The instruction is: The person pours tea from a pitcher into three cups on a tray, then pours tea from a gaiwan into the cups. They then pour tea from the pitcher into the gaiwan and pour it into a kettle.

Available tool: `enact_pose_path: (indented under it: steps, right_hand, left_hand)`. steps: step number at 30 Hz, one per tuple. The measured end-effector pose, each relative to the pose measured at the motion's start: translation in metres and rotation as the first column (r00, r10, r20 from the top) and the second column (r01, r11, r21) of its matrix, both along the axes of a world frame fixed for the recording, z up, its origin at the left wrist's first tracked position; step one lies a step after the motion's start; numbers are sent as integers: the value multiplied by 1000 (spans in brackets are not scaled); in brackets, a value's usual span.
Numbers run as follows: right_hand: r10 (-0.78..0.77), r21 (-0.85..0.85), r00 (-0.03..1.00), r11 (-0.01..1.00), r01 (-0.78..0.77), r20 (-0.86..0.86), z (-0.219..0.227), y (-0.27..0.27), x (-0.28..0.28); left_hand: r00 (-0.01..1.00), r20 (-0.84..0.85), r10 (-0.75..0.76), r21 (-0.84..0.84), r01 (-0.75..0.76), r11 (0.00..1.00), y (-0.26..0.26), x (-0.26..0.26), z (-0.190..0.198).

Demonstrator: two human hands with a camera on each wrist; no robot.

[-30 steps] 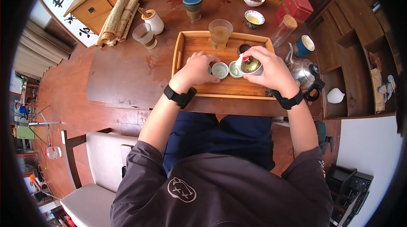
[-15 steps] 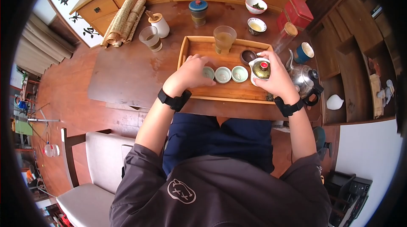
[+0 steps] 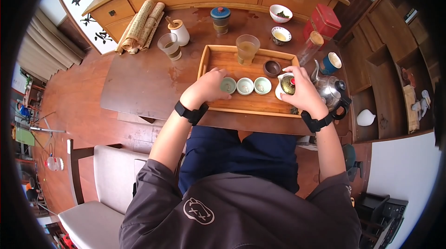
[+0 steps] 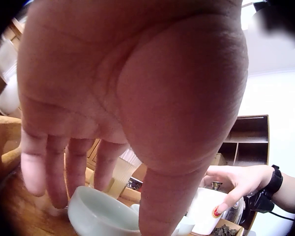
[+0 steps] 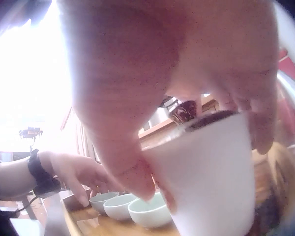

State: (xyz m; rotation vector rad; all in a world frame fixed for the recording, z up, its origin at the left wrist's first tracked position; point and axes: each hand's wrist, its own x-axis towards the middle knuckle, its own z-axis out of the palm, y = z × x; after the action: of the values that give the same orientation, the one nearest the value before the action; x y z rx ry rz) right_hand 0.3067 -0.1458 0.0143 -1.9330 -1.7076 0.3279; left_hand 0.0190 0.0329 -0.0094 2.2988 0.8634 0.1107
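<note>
Three pale green cups stand in a row on the wooden tray (image 3: 251, 108): the left cup (image 3: 227, 85), middle cup (image 3: 245, 86) and right cup (image 3: 262, 85). My left hand (image 3: 206, 89) is around the left cup's outer side, fingers extended and thumb near its rim; the left wrist view shows the left cup (image 4: 101, 216) between thumb and fingers, contact unclear. To the right of the cups, my right hand (image 3: 305, 92) grips a white lidded vessel (image 3: 282, 86) with a red knob. In the right wrist view, thumb and fingers span the white vessel (image 5: 206, 177).
Behind the cups, a glass pitcher (image 3: 247, 49) and a small dark bowl (image 3: 272, 68) stand on the tray. A steel kettle (image 3: 329, 90) is beside my right hand. Farther back are a blue-lidded cup (image 3: 220, 19), two small bowls, a red tin (image 3: 321, 23) and rolled mats (image 3: 141, 28).
My right hand has moved the white vessel rightward, away from the right cup. My left hand has shifted slightly left, uncovering more of the left cup. The head view has shifted.
</note>
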Motion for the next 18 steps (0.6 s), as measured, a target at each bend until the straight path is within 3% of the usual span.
enact_pose_path:
  steps: [2,4,5,9,11,13,15,18]
  right_hand:
    - [-3,-12,998,1000,3,67,9,3,-9]
    - [116,164,968,974,-154,223,17,12,-24]
    - [158,176,962,964,-199,222,18,19,-33]
    - [339,19,932,939,-344,128,-3,50,-62]
    - [349,44,919,931,-363,184,-22,66,-69]
    - [368,-49,884,928,-370,290,-31,77,-74]
    - [366,2,880,923,-385,304,-37,84,-76]
    - [370,-82,888,929,-361,273,-33,90,-79]
  left_hand:
    - [1000,1,-1,13,1,1000,0,1,-1]
    - [1000,-21,-3,35,4,999,-1,3,-2]
    - [1000,-22,-7,32,8,999,-3,5,0]
    - [998,-56,-18,111,24,994,-4,9,-3]
    - [999,-44,-20,141,26,990,-4,9,-8]
    - [1000,-21,-21,180,24,983,-4,9,-11]
    - [1000,-3,-29,181,29,983,-2,9,-15]
    - [999,12,-34,179,31,983,-2,9,-10]
